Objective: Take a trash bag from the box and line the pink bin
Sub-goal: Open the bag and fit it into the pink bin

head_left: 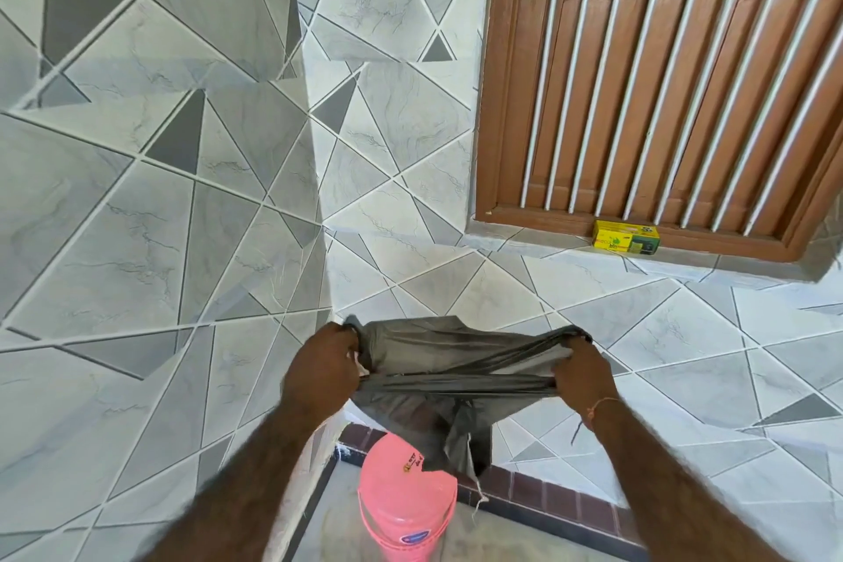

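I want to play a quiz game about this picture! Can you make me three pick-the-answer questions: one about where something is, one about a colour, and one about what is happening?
1. Where is the yellow box?
A. on the window ledge
B. inside the bin
C. on the floor

2. What colour is the bin?
A. blue
B. pink
C. green

3. What is happening with the bag?
A. folded in the box
B. lying on the floor
C. stretched open between both hands

Answers:
1 A: the yellow box sits below the wooden window.
2 B: the bin is pink.
3 C: the left hand and right hand pull the bag apart.
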Available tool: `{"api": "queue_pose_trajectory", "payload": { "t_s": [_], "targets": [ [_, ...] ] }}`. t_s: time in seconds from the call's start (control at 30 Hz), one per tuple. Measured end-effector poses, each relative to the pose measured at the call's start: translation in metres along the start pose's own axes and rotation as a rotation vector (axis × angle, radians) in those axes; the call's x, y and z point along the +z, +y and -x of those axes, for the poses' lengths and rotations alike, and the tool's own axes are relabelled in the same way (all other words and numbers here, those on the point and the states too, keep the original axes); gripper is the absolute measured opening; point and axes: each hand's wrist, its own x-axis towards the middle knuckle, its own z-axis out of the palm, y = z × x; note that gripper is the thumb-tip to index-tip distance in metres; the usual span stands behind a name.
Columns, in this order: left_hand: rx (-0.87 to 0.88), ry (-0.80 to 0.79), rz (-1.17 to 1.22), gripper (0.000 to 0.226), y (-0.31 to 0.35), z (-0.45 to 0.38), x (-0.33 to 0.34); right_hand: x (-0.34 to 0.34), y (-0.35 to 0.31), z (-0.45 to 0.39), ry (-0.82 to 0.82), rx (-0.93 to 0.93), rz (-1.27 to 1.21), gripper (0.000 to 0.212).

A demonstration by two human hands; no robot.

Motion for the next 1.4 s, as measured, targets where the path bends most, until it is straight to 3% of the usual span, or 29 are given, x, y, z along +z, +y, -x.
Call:
{"api": "queue_pose_trajectory", "payload": {
  "t_s": [0.07, 0.13, 0.33, 0.43, 0.5, 0.57, 0.63, 0.67, 0.7, 0.73, 0.77, 0.8, 0.83, 0.93, 1.03, 1.23, 1.33, 1.4],
  "targets": [
    [0.040, -0.187, -0.286, 0.023, 0.001, -0.001, -0.004, -0.005, 0.002, -0.004, -0.026, -0.030, 0.140, 0.032],
    [-0.078, -0.243, -0.417, 0.033, 0.000, -0.002, -0.004, -0.007, 0.003, -0.006, -0.081, -0.060, 0.325, 0.036],
    [-0.118, -0.065, -0.493, 0.058, 0.012, -0.018, -0.012, -0.009, -0.005, -0.001, -0.178, -0.128, 0.545, 0.064],
    [0.059, -0.020, -0.653, 0.072, 0.023, -0.023, -0.013, -0.020, -0.022, -0.005, -0.112, -0.169, 0.537, 0.066],
    [0.082, 0.016, -0.664, 0.073, 0.031, -0.034, -0.030, -0.035, -0.043, -0.007, -0.007, -0.227, 0.505, 0.067],
    [0.031, 0.191, -0.550, 0.069, 0.042, -0.050, -0.058, -0.052, -0.067, -0.010, 0.165, -0.302, 0.442, 0.069],
    [0.028, 0.532, -0.434, 0.061, 0.045, -0.052, -0.076, -0.057, -0.074, -0.015, 0.405, -0.389, 0.290, 0.069],
    [0.049, 0.591, -0.442, 0.057, 0.038, -0.046, -0.074, -0.053, -0.067, -0.016, 0.471, -0.404, 0.268, 0.064],
    [0.102, 0.542, -0.469, 0.058, 0.026, -0.035, -0.057, -0.041, -0.048, -0.018, 0.404, -0.388, 0.340, 0.057],
    [0.132, 0.275, -0.546, 0.061, 0.013, -0.018, -0.030, -0.022, -0.022, -0.016, 0.167, -0.333, 0.497, 0.054],
    [0.104, -0.019, -0.622, 0.063, -0.003, 0.011, 0.003, 0.001, 0.011, -0.004, -0.171, -0.232, 0.644, 0.058],
    [0.026, -0.222, -0.611, 0.062, -0.020, 0.030, 0.035, 0.020, 0.040, 0.006, -0.386, -0.121, 0.728, 0.063],
    [-0.033, -0.322, -0.579, 0.060, -0.031, 0.038, 0.058, 0.035, 0.060, 0.012, -0.449, -0.077, 0.777, 0.064],
    [-0.095, -0.311, -0.501, 0.062, -0.028, 0.045, 0.069, 0.041, 0.081, 0.018, -0.414, -0.073, 0.749, 0.053],
    [-0.116, -0.303, -0.518, 0.066, -0.030, 0.043, 0.072, 0.036, 0.083, 0.005, -0.433, -0.004, 0.734, 0.063],
    [-0.249, -0.370, -0.383, 0.060, -0.016, 0.040, 0.077, 0.034, 0.085, -0.016, -0.496, -0.030, 0.656, 0.059],
    [-0.225, -0.238, -0.335, 0.069, 0.000, 0.015, 0.066, 0.022, 0.067, -0.037, -0.394, -0.099, 0.504, 0.053],
    [-0.207, -0.028, -0.225, 0.070, 0.016, -0.001, 0.051, 0.008, 0.046, -0.049, -0.201, -0.198, 0.390, 0.045]
  ]
}}
